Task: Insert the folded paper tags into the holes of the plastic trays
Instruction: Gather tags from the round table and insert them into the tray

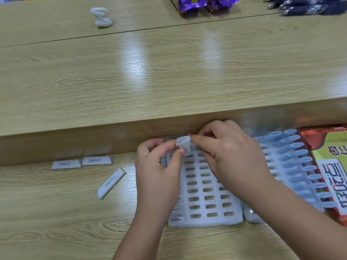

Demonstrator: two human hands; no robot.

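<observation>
**Tag pinched above the tray, not yet seated**

Low centre of frame. The left grip [157, 166] pinches the folded tag [183, 144] between thumb and fingertips. The right grip [231, 154] pinches the tag's right edge, fingertips curled in. The tag is held in the air just above the top end of the white tray [187, 223], not in any hole. The tray lies flat on the bench [56, 212], and the slots below the hands show open. The rows under the hands are hidden, so I cannot tell whether they are filled.

To its right is a second tray [293, 166] with bluish sleeves standing along its rows, beside a red and green packet [330, 166]. Spare tags [96, 160] lie at lower left, well apart from the tray.

Notes on the step, as judgement:
- The tag looks sprung open at its top, so squeeze the fold flat before aiming.
- One grip steers the leading edge while the other keeps the fold closed.
- Line the tag's long side up with the slot's long side, enter square and push straight down.
- The paper likely buckles if it is pushed at a tilt.
- The tray looks light and nothing holds it, so it may slide. A finger resting on its rim would steady it.
</observation>
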